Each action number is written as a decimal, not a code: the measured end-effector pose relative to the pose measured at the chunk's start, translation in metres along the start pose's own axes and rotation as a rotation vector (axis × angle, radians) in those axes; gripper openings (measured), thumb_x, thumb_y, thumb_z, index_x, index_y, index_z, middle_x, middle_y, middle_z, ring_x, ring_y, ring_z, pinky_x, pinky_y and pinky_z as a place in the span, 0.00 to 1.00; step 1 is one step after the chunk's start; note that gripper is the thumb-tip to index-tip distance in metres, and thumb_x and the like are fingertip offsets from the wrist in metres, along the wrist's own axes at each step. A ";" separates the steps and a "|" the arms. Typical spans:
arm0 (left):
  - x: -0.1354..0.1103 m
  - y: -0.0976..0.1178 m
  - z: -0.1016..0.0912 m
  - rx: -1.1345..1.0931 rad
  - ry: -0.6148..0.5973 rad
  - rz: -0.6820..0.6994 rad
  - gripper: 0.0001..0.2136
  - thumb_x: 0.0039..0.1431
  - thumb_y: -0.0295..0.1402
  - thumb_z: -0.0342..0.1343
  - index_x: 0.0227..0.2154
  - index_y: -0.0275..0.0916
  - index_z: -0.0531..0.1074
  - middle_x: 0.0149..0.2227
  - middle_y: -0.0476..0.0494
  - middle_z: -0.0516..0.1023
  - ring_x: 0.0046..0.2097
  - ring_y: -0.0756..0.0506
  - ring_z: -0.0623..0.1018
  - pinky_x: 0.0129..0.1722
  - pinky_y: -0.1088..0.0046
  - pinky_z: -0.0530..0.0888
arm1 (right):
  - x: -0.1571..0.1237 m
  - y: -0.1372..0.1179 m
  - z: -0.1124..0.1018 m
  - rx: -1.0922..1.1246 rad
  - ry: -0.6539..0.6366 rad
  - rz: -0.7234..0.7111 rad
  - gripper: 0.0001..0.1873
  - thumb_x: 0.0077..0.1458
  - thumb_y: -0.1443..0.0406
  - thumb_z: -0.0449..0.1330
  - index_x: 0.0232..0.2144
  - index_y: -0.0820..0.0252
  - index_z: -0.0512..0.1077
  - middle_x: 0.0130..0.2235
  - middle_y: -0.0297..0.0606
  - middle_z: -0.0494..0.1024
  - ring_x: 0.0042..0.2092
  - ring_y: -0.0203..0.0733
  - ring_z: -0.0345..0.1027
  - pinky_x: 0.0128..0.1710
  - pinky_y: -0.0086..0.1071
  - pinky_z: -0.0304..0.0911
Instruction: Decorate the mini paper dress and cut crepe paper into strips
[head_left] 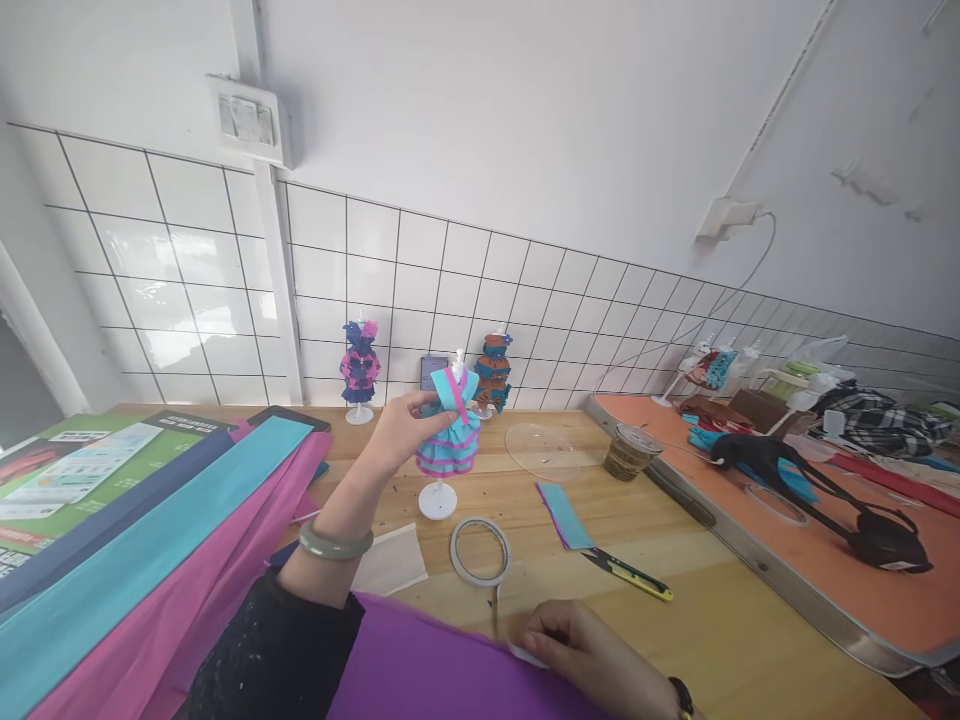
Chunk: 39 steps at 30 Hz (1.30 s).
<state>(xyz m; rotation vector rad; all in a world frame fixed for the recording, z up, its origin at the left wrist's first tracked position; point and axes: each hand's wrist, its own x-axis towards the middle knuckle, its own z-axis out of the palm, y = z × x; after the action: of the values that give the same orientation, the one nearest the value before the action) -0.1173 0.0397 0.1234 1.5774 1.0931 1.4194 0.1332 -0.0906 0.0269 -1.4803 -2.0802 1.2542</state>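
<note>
My left hand (pixel 405 428) is raised over the wooden table (pixel 712 610), fingers pinched on the shoulder of a small mannequin doll (pixel 451 430) in a turquoise and pink paper dress, which stands on its white round base. My right hand (pixel 581 655) rests low near the table's front edge, fingers curled on a strip of white tape that runs from the tape roll (pixel 480 550). A purple sheet (pixel 442 665) lies under my arms. A jade bangle sits on my left wrist.
Long turquoise, pink and navy paper strips (pixel 150 540) lie at the left. Two dressed mannequins (pixel 360 365) stand by the tiled wall. Scissors (pixel 630 573), a folded paper piece (pixel 562 515), a clear lid, a plastic cup (pixel 630 450) and an orange board (pixel 825 540) with clutter are to the right.
</note>
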 end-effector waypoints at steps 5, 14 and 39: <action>0.002 -0.005 0.000 0.036 -0.047 -0.012 0.19 0.43 0.40 0.60 0.39 0.38 0.75 0.39 0.42 0.78 0.40 0.41 0.76 0.37 0.67 0.72 | 0.000 -0.002 0.003 0.033 -0.042 -0.002 0.14 0.53 0.61 0.50 0.19 0.62 0.61 0.22 0.28 0.54 0.26 0.31 0.46 0.25 0.26 0.46; 0.002 -0.012 0.000 0.031 -0.198 -0.058 0.16 0.45 0.40 0.59 0.38 0.39 0.75 0.40 0.43 0.78 0.41 0.41 0.76 0.37 0.67 0.72 | 0.000 -0.003 0.003 0.045 -0.050 -0.021 0.13 0.52 0.62 0.50 0.19 0.61 0.63 0.22 0.29 0.55 0.26 0.31 0.47 0.27 0.25 0.49; 0.002 -0.013 0.004 -0.024 -0.293 -0.057 0.19 0.47 0.40 0.58 0.43 0.39 0.73 0.42 0.42 0.77 0.41 0.43 0.75 0.38 0.67 0.72 | -0.005 0.000 -0.004 0.023 0.027 0.004 0.14 0.52 0.59 0.53 0.29 0.62 0.74 0.31 0.36 0.72 0.33 0.37 0.63 0.33 0.27 0.58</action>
<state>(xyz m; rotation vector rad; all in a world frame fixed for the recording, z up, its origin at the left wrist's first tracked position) -0.1150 0.0462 0.1119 1.6614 0.9343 1.1171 0.1383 -0.0924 0.0303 -1.4833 -2.0407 1.2485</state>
